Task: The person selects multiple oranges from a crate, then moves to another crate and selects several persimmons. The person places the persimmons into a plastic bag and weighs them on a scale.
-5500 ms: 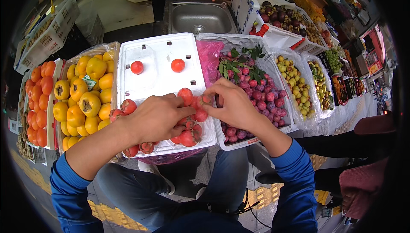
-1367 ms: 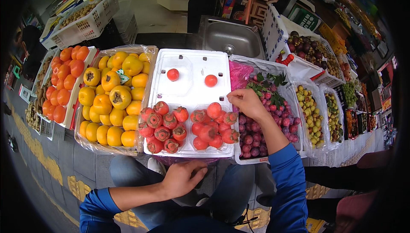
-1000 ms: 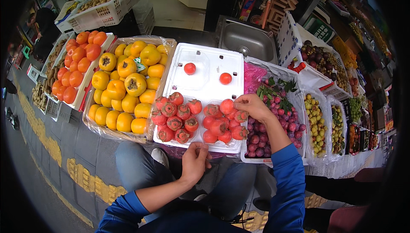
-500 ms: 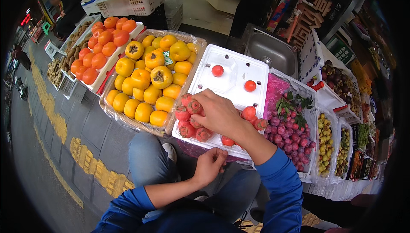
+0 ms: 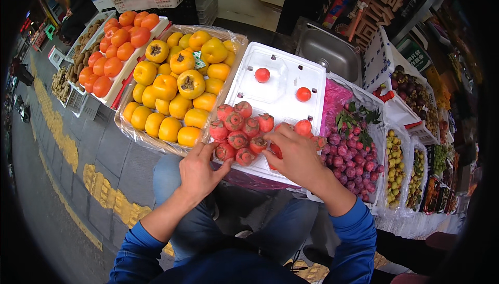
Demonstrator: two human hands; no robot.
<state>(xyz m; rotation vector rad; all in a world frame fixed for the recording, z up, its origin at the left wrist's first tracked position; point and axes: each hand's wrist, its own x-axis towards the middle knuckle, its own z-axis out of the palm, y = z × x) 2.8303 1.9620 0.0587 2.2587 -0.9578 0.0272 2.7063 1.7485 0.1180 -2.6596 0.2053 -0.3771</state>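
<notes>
A cluster of small red persimmons [image 5: 238, 139], most with brown calyxes up, sits at the near left of a white foam tray [image 5: 244, 78]. My left hand [image 5: 198, 172] is at the cluster's near left edge, thumb and fingers apart against the outer fruit, holding none. Across from it, my right hand [image 5: 293, 154] curls thumb and fingers around a red persimmon [image 5: 258, 144] at the cluster's right side. More red persimmons [image 5: 303, 127] lie beyond that hand, partly hidden by it. Two single ones, a far-left persimmon [image 5: 262, 75] and a right-hand persimmon [image 5: 303, 94], rest farther back.
Left of the tray stands a box of yellow persimmons [image 5: 165, 87], then a tray of orange persimmons [image 5: 120, 37]. Purple-red plums [image 5: 353, 154] adjoin it on the right, with bagged green-yellow fruit [image 5: 396, 164] beyond. A metal sink [image 5: 330, 50] lies behind.
My left hand has risen from near my lap to the cluster's left edge. The right hand has moved right, from above the cluster to its right side, uncovering more persimmons.
</notes>
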